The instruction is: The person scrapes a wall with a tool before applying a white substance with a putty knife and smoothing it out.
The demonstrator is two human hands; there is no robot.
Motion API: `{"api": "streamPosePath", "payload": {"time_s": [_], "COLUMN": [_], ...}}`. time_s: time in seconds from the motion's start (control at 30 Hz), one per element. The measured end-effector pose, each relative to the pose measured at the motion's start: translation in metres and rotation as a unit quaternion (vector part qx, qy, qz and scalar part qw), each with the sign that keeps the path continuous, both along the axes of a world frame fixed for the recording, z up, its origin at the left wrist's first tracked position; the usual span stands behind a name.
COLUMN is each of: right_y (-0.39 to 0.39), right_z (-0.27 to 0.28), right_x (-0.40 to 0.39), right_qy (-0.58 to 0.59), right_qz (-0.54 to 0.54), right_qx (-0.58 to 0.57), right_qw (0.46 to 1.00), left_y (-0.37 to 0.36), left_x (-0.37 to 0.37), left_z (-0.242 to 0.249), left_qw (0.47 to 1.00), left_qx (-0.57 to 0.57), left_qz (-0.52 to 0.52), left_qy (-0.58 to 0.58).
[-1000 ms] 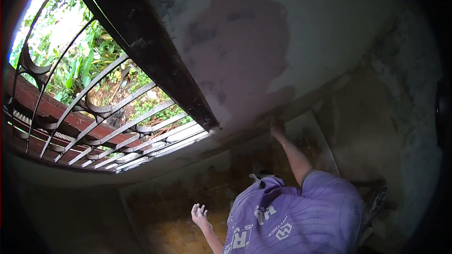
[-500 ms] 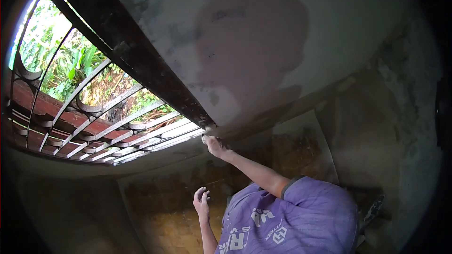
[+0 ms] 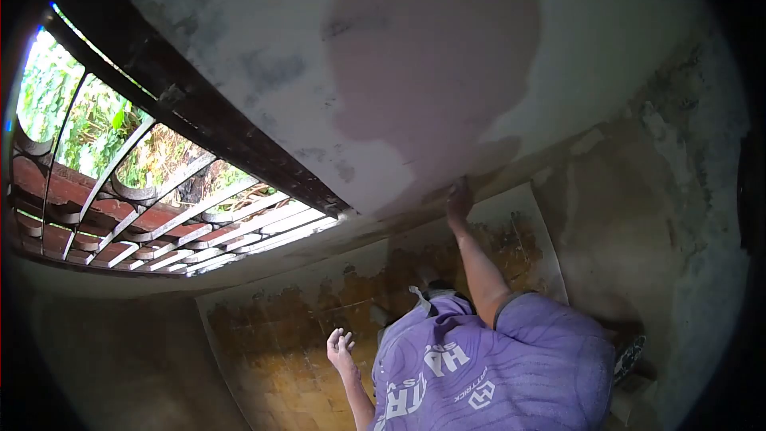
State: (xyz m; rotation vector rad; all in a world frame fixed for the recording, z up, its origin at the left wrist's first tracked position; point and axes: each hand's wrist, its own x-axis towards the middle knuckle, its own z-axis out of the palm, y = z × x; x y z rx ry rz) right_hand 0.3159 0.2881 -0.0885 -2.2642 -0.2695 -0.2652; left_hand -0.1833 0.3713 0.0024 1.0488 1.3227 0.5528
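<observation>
Purple cloth with white lettering makes the shirt (image 3: 511, 375), nearest. The left hand (image 3: 341, 351), its pale, dusty fingers half curled and parted, shows against a patchy brown panel (image 3: 279, 351) with squarish markings. The right hand (image 3: 458, 206) reaches to the lower edge of the mottled wall (image 3: 594, 56); whether its fingers hold anything, I cannot tell. Left of the wall, past a scuffed dark frame (image 3: 183, 96), curved bars (image 3: 187, 172) cross before leafy plants (image 3: 100, 132).

Indoor room, use undetermined, unfinished in look: patchy, stained wall (image 3: 590, 56); window grille (image 3: 185, 177); plants (image 3: 108, 124) outside.
</observation>
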Motion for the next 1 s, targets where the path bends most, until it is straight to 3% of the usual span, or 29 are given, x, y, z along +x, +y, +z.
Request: {"api": "streamPosePath", "payload": {"time_s": [0.03, 0.1, 0.13, 0.2, 0.37, 0.4, 0.43, 0.47, 0.53, 0.6, 0.7, 0.77, 0.8, 0.83, 0.93, 1.0], "right_y": [0.014, 0.034, 0.045, 0.075, 0.054, 0.041, 0.018, 0.000, -0.025, -0.024, 0.009, 0.031, 0.039, 0.050, 0.063, 0.055], "right_z": [-0.019, -0.019, -0.069, 0.023, -0.002, -0.042, -0.035, -0.038, 0.012, -0.039, 0.011, 0.005, -0.025, -0.053, 0.022, 0.003], "right_x": [-0.014, -0.056, -0.076, -0.095, -0.097, -0.082, -0.062, -0.043, -0.013, 0.029, 0.007, -0.039, -0.054, -0.067, -0.110, -0.118], "right_qy": [-0.125, -0.113, -0.033, 0.229, 0.201, 0.196, 0.271, 0.241, 0.192, 0.063, 0.109, 0.057, 0.072, 0.085, 0.212, 0.138], "right_qz": [-0.012, 0.167, 0.321, 0.531, 0.338, 0.326, 0.321, 0.228, 0.072, -0.043, -0.061, 0.011, 0.216, 0.417, 0.488, 0.413], "right_qx": [0.017, 0.036, -0.006, -0.087, 0.091, 0.123, 0.174, 0.149, 0.089, 0.009, 0.025, 0.023, 0.019, 0.014, 0.088, 0.108], "right_qw": [0.992, 0.979, 0.947, 0.811, 0.915, 0.917, 0.891, 0.931, 0.975, 0.997, 0.992, 0.998, 0.974, 0.905, 0.842, 0.894], "left_y": [0.001, 0.009, 0.013, 0.020, 0.017, 0.013, 0.009, 0.005, -0.009, -0.020, -0.032, -0.031, -0.028, -0.028, -0.025, -0.027], "left_x": [0.010, 0.036, 0.046, 0.055, 0.064, 0.063, 0.059, 0.051, 0.045, 0.039, 0.048, 0.060, 0.065, 0.068, 0.077, 0.079], "left_z": [0.006, 0.019, 0.024, 0.027, 0.045, 0.046, 0.046, 0.039, 0.034, 0.021, 0.017, 0.016, 0.016, 0.017, 0.031, 0.035], "left_qw": [1.000, 0.999, 0.998, 0.995, 0.995, 0.996, 0.997, 0.997, 0.999, 1.000, 1.000, 1.000, 1.000, 1.000, 1.000, 1.000], "left_qx": [0.005, 0.016, 0.022, 0.043, 0.076, 0.074, 0.072, 0.062, 0.045, 0.019, 0.002, 0.002, -0.001, -0.005, -0.005, -0.001], "left_qz": [-0.014, -0.048, -0.063, -0.089, -0.062, -0.050, -0.038, -0.041, -0.013, 0.014, 0.019, 0.008, -0.004, -0.009, -0.015, -0.007], "left_qy": [0.001, 0.009, 0.010, 0.000, 0.003, 0.006, 0.010, 0.003, -0.001, -0.016, -0.019, -0.031, -0.030, -0.028, -0.025, -0.027]}}
